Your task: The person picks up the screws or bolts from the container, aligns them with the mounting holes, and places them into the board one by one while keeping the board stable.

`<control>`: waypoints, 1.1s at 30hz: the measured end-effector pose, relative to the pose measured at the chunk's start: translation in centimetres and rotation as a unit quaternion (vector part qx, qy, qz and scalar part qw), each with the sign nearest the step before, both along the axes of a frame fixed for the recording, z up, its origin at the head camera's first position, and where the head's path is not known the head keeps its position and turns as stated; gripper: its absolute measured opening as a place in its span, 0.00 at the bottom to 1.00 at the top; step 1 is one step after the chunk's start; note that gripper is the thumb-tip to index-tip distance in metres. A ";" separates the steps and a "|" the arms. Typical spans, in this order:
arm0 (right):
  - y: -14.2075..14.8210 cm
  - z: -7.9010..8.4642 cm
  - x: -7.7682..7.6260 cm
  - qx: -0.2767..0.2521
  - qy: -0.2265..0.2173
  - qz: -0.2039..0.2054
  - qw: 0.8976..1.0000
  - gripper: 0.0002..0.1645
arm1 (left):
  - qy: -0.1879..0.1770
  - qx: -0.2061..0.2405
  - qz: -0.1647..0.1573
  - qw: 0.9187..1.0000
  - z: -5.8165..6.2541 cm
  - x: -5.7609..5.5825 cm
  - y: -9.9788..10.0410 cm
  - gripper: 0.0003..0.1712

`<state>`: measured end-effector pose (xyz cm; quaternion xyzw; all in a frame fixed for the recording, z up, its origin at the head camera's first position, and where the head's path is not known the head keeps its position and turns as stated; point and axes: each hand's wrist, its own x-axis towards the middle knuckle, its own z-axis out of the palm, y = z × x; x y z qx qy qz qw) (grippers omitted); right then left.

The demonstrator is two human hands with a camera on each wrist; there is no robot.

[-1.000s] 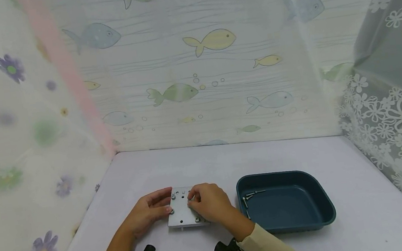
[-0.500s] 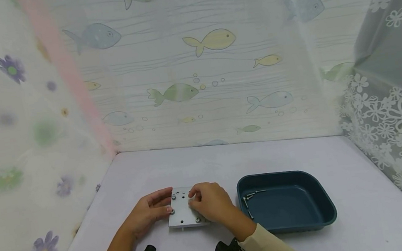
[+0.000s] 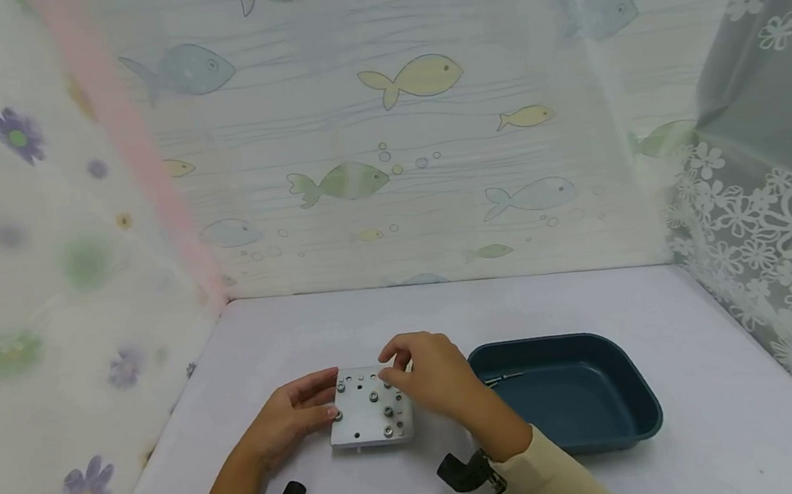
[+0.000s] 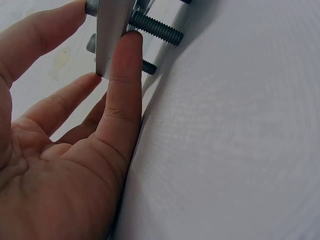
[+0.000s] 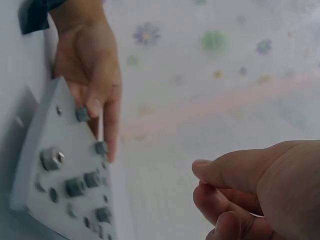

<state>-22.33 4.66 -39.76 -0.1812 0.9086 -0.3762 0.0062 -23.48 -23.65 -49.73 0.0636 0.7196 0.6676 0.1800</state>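
Note:
A silver metal plate with several socket-head bolts and open holes is raised a little over the white table. My left hand grips its left edge, thumb at a bolt head on top. From the left wrist view, threaded bolt shanks stick out below the plate, with a fingertip right beside one. Over the plate's far right corner hovers my right hand. In the right wrist view its fingers are loosely bent, apart from the plate, and nothing shows between thumb and index finger.
To the right stands a dark blue-green tray, with a few loose bolts at its left end; my right forearm partly covers that side. Patterned curtains enclose the white table at the back and sides.
My right hand has come off the middle of the plate and moved up and right, uncovering bolts there. My left hand keeps its grip and the plate stays put.

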 end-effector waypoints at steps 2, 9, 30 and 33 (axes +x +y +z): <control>0.7 0.5 -0.1 0.004 0.010 -0.001 1.000 0.09 | 0.001 0.000 0.000 1.000 0.0 0.0 0.0 0.46; 3.7 1.7 -0.8 0.013 0.019 -0.014 1.000 0.08 | 0.006 -0.005 0.002 1.000 -0.2 -0.1 -0.1 0.46; 11.9 1.0 -2.4 0.026 -0.031 0.091 0.995 0.05 | -0.004 -0.002 0.006 1.000 0.1 0.0 0.0 0.46; 13.4 0.3 -3.3 0.004 -0.052 0.134 0.990 0.07 | -0.002 -0.002 0.007 1.000 0.1 0.1 0.1 0.46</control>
